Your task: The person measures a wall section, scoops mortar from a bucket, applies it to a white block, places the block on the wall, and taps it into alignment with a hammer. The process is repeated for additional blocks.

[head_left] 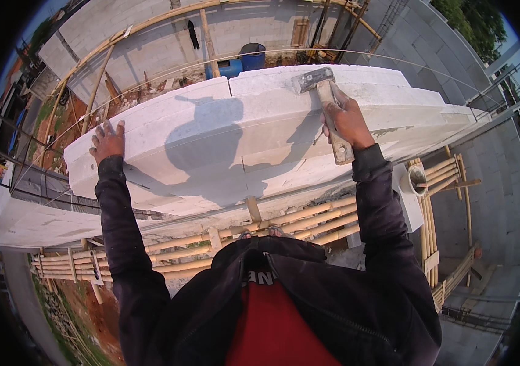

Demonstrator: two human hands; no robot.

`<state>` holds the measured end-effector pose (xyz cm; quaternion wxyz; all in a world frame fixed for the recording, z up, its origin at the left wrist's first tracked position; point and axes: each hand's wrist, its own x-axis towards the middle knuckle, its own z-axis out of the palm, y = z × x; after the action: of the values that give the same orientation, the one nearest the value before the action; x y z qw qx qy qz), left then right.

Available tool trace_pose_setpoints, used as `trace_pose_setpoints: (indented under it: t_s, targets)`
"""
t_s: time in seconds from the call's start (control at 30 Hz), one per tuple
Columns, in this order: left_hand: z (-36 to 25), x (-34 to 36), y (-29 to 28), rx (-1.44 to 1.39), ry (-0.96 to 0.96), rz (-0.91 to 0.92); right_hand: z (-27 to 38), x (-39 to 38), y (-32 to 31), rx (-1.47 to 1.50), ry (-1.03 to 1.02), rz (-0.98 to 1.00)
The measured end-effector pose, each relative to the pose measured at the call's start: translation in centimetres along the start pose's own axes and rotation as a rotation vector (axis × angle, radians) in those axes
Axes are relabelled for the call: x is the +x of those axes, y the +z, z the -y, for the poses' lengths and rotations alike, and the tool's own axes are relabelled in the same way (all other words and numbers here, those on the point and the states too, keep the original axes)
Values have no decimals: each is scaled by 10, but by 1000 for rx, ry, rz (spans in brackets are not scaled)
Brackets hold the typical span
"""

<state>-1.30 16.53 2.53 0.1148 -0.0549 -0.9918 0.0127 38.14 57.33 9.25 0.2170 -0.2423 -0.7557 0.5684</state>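
My left hand [108, 142] lies with its fingers apart on the left end of a white lightweight concrete block [150, 111], which forms part of the wall's top course. A narrow vertical gap separates this block from another white block [266, 81] to its right. In my right hand [350, 124] is a club hammer [340, 145], gripped by its pale, worn handle. Its grey metal head points up and left, over the right block's top; I cannot tell whether it touches. My shadow falls across the wall's near face.
Bamboo scaffold poles [308, 222] run below the wall, with my feet on them. At the right, a pale bucket [416, 180] sits by more bamboo. A thin string [388, 57] stretches beyond the wall. Blue drums [252, 57] stand behind, near a grey block wall [284, 27].
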Motion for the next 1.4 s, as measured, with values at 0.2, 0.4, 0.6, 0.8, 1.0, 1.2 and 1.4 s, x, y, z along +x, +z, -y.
trace_pose_setpoints:
  t_s: [0.2,0.4,0.6,0.8,1.0,1.2,1.4]
  targets:
    - [-2,-1,-3,-1,5,11,6,3,-3,243,-67,-255]
    - [5,-1,-2,-3,-6,9,11,3,-7,116,41,-75]
    - [0,1,-1,-18,7,11,9,-3,8,-1,36,1]
    - [-1,-2,-1,-36,13,-7,10,3,3,56,-29,-114]
    - [3,0,-1,-12,1,-24,13,1,1,50,34,-76]
    - [-1,0,-1,-3,9,1,7,2,13,28,3,-64]
    - [-4,2,-1,-2,12,11,9,5,6,192,-21,-226]
